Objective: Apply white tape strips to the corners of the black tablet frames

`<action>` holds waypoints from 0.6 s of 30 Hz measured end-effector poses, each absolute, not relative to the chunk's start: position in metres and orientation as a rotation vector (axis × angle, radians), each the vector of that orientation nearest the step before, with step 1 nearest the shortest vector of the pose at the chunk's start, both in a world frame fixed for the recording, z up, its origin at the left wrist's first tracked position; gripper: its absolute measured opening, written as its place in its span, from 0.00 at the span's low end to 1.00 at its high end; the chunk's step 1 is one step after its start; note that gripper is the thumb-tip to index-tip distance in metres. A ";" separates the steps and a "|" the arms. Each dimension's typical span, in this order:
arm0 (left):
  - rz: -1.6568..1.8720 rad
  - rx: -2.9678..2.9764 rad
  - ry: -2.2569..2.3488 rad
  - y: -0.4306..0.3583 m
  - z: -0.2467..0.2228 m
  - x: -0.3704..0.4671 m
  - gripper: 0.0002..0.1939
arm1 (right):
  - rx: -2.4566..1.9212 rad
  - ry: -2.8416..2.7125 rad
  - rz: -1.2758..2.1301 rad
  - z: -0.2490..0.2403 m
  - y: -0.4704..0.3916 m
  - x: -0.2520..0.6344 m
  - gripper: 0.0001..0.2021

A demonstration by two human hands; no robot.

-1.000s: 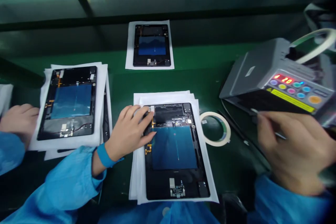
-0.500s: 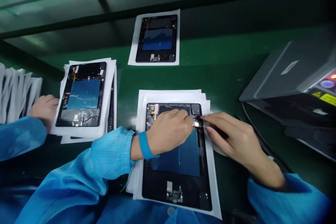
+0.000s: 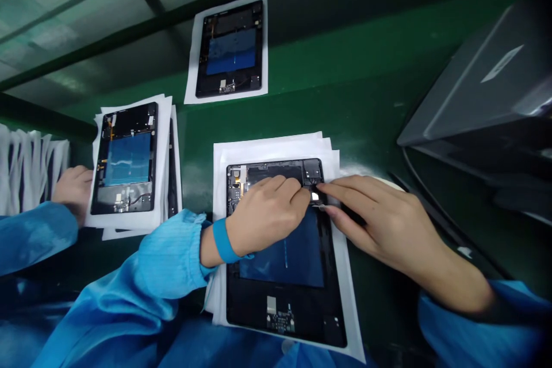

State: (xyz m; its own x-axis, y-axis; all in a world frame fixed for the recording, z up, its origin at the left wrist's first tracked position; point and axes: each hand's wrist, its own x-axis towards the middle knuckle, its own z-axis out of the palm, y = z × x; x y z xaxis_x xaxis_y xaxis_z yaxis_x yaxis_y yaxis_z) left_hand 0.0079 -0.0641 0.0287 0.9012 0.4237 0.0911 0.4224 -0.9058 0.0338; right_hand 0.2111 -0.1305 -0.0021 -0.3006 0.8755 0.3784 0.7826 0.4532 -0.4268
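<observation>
An opened tablet [image 3: 302, 310] with a blue-filmed battery [image 3: 297, 259] lies on stacked white foam sheets [image 3: 267, 149] in front of me. Over its upper part reaches my left hand [image 3: 269, 210], a blue strap [image 3: 225, 241] round the wrist. Its fingers are curled in a pinch; what they hold, if anything, is hidden. My right hand [image 3: 379, 215] comes in from the right, thumb and fingertips closing at the tablet's upper right edge. A small shiny part [image 3: 315, 196] shows between the two hands. Whatever the right fingertips grip is too small to name.
Another person's hand [image 3: 74, 188] rests beside a second opened tablet [image 3: 125, 201] on stacked sheets at left. A third tablet [image 3: 228, 80] lies at the back. White sleeves [image 3: 32, 167] stand far left. A grey machine [image 3: 466, 92] and a black cable [image 3: 440, 218] are at right.
The view has shifted, so the back tablet sits further left and higher. Both hands stay at the tablet's upper right corner, with only slight finger movement.
</observation>
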 end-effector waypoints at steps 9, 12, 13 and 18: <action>0.255 3.131 0.548 -0.056 0.028 0.010 0.12 | -1.399 -2.139 0.196 -0.002 -0.130 0.209 0.12; 0.275 3.133 0.541 -0.056 0.028 0.010 0.12 | -1.392 -2.160 0.167 -0.002 -0.129 0.209 0.12; 0.277 3.133 0.544 -0.057 0.028 0.010 0.12 | -1.394 -2.164 0.157 -0.002 -0.129 0.209 0.12; 0.273 3.127 0.583 -0.057 0.027 0.010 0.12 | -1.392 -2.193 0.124 -0.001 -0.128 0.209 0.12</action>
State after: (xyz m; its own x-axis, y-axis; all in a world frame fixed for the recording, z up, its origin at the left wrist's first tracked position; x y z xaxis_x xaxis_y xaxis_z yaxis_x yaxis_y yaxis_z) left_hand 0.0099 -0.0573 0.0273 0.9187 0.3532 0.1769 0.3620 -0.9320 -0.0187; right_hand 0.2090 -0.1279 -0.0009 -0.3248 0.8631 0.3869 0.8139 0.4634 -0.3506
